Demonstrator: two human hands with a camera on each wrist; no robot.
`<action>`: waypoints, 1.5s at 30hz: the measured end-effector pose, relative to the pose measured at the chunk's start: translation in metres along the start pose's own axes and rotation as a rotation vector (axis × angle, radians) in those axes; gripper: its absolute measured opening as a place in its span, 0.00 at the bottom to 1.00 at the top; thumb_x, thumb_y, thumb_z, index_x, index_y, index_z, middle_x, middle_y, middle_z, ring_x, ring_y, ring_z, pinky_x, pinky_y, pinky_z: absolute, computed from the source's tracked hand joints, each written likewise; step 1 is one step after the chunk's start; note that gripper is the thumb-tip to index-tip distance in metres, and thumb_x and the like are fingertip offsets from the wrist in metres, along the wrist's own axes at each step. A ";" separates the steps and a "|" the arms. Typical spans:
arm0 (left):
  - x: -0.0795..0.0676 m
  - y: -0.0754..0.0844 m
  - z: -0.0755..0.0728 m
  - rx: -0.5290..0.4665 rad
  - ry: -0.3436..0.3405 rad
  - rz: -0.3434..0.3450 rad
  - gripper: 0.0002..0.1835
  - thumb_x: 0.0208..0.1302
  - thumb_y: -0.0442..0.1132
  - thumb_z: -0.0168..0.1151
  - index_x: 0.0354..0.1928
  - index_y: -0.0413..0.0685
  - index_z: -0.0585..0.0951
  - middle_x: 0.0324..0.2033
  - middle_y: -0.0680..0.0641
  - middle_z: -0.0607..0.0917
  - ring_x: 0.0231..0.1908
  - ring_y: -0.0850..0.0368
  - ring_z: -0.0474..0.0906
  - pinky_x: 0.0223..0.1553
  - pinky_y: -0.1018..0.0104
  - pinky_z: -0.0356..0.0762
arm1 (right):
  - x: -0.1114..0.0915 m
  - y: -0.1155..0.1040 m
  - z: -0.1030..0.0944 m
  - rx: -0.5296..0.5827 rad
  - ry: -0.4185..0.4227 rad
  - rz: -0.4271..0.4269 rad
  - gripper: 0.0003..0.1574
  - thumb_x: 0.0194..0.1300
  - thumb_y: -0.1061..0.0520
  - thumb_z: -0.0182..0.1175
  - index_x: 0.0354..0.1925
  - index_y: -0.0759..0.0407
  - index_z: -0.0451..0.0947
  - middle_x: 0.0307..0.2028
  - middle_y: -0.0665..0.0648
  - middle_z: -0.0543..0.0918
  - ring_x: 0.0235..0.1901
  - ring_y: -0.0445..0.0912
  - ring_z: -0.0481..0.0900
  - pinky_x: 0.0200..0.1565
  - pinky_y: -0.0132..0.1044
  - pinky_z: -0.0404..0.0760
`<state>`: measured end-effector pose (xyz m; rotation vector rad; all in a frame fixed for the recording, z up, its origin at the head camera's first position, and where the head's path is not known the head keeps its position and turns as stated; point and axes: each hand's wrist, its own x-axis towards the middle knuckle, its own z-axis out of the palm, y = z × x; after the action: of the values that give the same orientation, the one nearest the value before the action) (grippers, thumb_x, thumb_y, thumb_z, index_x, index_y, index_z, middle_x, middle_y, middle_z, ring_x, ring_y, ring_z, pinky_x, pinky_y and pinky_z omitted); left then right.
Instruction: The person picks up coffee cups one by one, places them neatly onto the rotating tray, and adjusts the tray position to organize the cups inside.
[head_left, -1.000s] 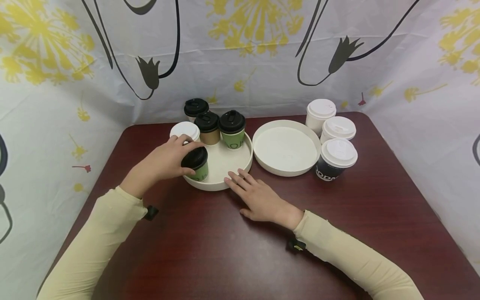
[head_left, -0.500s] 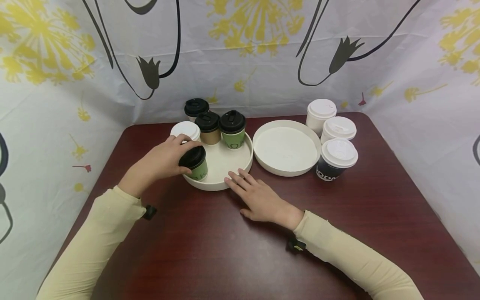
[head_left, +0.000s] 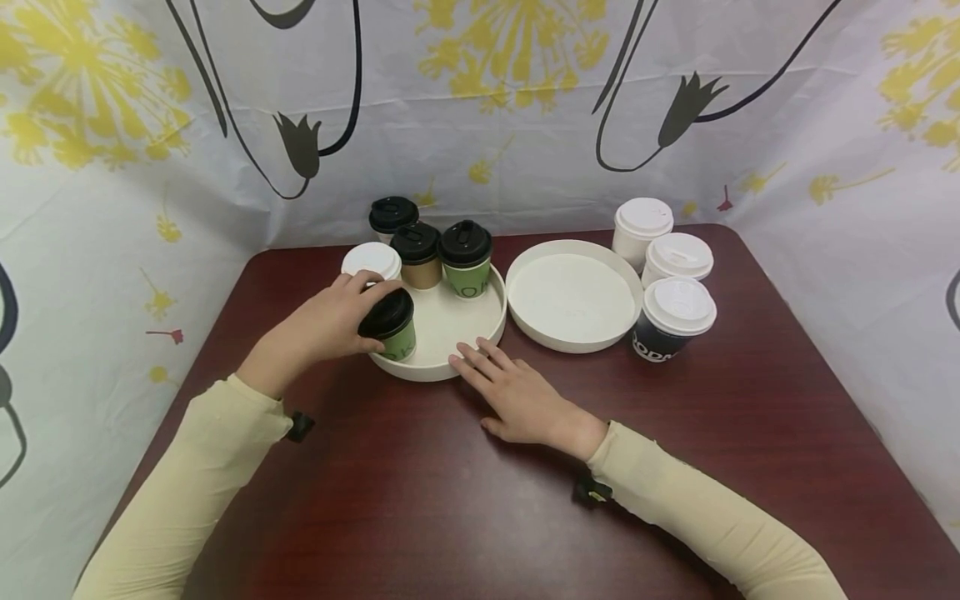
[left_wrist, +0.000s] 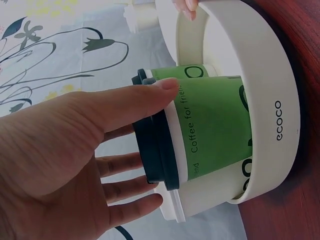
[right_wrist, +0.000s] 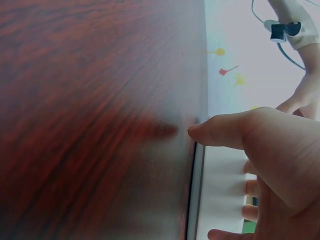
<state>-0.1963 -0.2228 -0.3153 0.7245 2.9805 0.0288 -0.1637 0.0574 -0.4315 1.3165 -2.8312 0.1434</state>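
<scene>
My left hand (head_left: pixel 322 329) holds a green paper coffee cup (left_wrist: pixel 215 130) with a black lid (head_left: pixel 388 312), which stands in the front left of a round white tray (head_left: pixel 420 372). In the left wrist view the thumb lies along the lid and upper cup wall, the fingers on the lid's other side. Beside it in the tray stand a white-lidded cup (head_left: pixel 371 262), a brown cup (head_left: pixel 422 275) and another green cup (head_left: pixel 467 279), both black-lidded. My right hand (head_left: pixel 517 400) touches the tray's front rim with extended fingers; its thumb (right_wrist: pixel 215 131) is near the tabletop.
A second round white tray (head_left: pixel 576 296) sits to the right. Along its right side stand white-lidded cups: a dark one (head_left: pixel 656 340) and two pale ones, including a rear cup (head_left: pixel 630 246). Another black-lidded cup (head_left: pixel 393 215) is at the back left, near the patterned cloth (head_left: pixel 510 183).
The held green cup and my left hand shifted slightly left, then barely moved. My right hand and both trays look the same.
</scene>
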 end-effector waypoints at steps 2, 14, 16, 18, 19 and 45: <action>-0.001 0.001 0.000 0.006 0.013 0.002 0.48 0.45 0.49 0.74 0.69 0.53 0.60 0.62 0.39 0.66 0.59 0.37 0.66 0.54 0.42 0.72 | 0.000 0.000 0.000 0.000 -0.001 -0.001 0.61 0.54 0.43 0.65 0.75 0.46 0.40 0.75 0.52 0.47 0.75 0.52 0.45 0.58 0.53 0.74; -0.020 0.062 0.012 0.045 0.137 0.136 0.37 0.52 0.49 0.69 0.64 0.46 0.69 0.55 0.44 0.75 0.54 0.47 0.74 0.51 0.53 0.78 | 0.000 -0.001 0.001 -0.004 -0.004 -0.002 0.62 0.54 0.42 0.65 0.75 0.47 0.39 0.76 0.52 0.46 0.75 0.52 0.44 0.56 0.54 0.75; -0.024 0.073 0.021 0.053 0.083 0.121 0.36 0.53 0.50 0.68 0.63 0.45 0.70 0.55 0.44 0.76 0.54 0.48 0.75 0.49 0.54 0.79 | 0.000 -0.001 0.001 -0.004 -0.002 -0.004 0.62 0.53 0.42 0.65 0.75 0.47 0.39 0.76 0.52 0.45 0.75 0.53 0.44 0.56 0.53 0.75; -0.026 0.081 0.032 0.068 0.032 0.091 0.37 0.53 0.52 0.68 0.63 0.43 0.70 0.55 0.44 0.77 0.54 0.48 0.75 0.48 0.54 0.80 | 0.000 -0.001 0.001 0.002 0.000 -0.008 0.63 0.53 0.42 0.65 0.75 0.48 0.39 0.76 0.52 0.45 0.75 0.53 0.44 0.55 0.53 0.76; -0.027 0.084 0.036 0.075 0.009 0.077 0.38 0.53 0.52 0.68 0.63 0.42 0.69 0.55 0.43 0.77 0.55 0.47 0.75 0.49 0.54 0.80 | 0.000 -0.002 0.001 0.009 0.002 -0.011 0.63 0.53 0.42 0.65 0.75 0.49 0.39 0.76 0.53 0.44 0.75 0.53 0.44 0.55 0.52 0.76; -0.035 0.092 0.062 0.144 0.060 -0.022 0.30 0.51 0.53 0.69 0.51 0.40 0.77 0.40 0.45 0.79 0.43 0.51 0.79 0.35 0.58 0.82 | -0.005 0.027 -0.005 0.054 0.081 -0.028 0.52 0.57 0.44 0.63 0.73 0.50 0.50 0.74 0.56 0.54 0.74 0.52 0.51 0.68 0.52 0.63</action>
<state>-0.1184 -0.1571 -0.3714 0.7169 3.0730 -0.1701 -0.1816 0.0790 -0.4287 1.3283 -2.7593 0.2683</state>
